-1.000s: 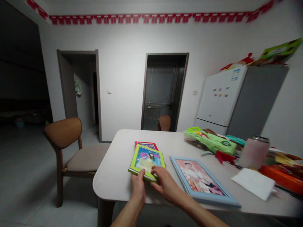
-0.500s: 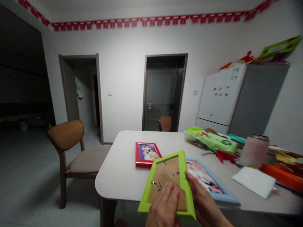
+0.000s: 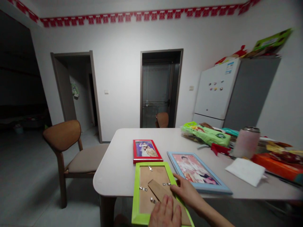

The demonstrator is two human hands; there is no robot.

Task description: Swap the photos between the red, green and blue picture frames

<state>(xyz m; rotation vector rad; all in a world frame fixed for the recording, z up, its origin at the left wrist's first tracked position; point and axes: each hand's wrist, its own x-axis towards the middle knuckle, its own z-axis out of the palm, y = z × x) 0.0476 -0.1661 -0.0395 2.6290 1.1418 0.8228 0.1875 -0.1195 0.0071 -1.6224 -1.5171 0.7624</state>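
Note:
A lime-green picture frame (image 3: 136, 201) lies back side up at the near edge of the table, its brown backboard (image 3: 151, 176) showing with several small metal clips around it. Slanting across the board is a brown stand leg (image 3: 157, 190). My left hand (image 3: 165, 212) rests on the lower part of the leg and board, fingers stretched out. At the right rim, my right hand (image 3: 187, 190) grips the frame, fingertips close to the right-hand clip (image 3: 166, 184). A red picture frame (image 3: 140, 161) lies just beyond, and a light-blue picture frame (image 3: 203, 186) lies to the right, both photo side up.
On the table's (image 3: 118, 157) right side are a green packet (image 3: 208, 134), a pink tumbler (image 3: 246, 143), a folded white tissue (image 3: 246, 171) and an orange box (image 3: 276, 167). A wooden chair (image 3: 62, 135) stands at the left. Behind is a fridge (image 3: 213, 94).
The green frame has come down and left and turned more upright in view, uncovering the blue frame. My right hand has shifted slightly left along with its rim. The camera view has shifted slightly.

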